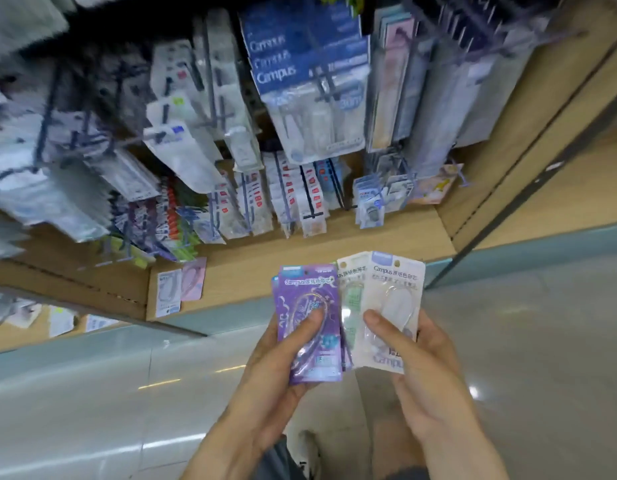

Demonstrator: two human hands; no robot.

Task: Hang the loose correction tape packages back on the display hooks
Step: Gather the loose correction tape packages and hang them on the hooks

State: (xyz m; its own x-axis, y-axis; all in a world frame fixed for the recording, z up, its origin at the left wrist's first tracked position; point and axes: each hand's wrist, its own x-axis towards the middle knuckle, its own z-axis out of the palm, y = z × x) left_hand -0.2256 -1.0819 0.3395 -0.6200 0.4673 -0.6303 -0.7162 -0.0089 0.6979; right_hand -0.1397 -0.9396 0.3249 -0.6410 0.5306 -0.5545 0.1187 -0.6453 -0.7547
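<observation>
Two loose packs (pixel 180 288) lean under crowded hooks (pixel 217 119).

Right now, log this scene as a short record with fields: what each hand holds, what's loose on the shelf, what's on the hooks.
left hand: left hand grips the purple packs, thumb across the front
right hand: right hand holds the white pack, thumb on its front
between them: green pack, partly covered, fanned with the rest
loose on shelf: two packs lying flat on the wooden shelf
hooks: blue Campus packs hanging above
hung so far: none of the held packs
</observation>
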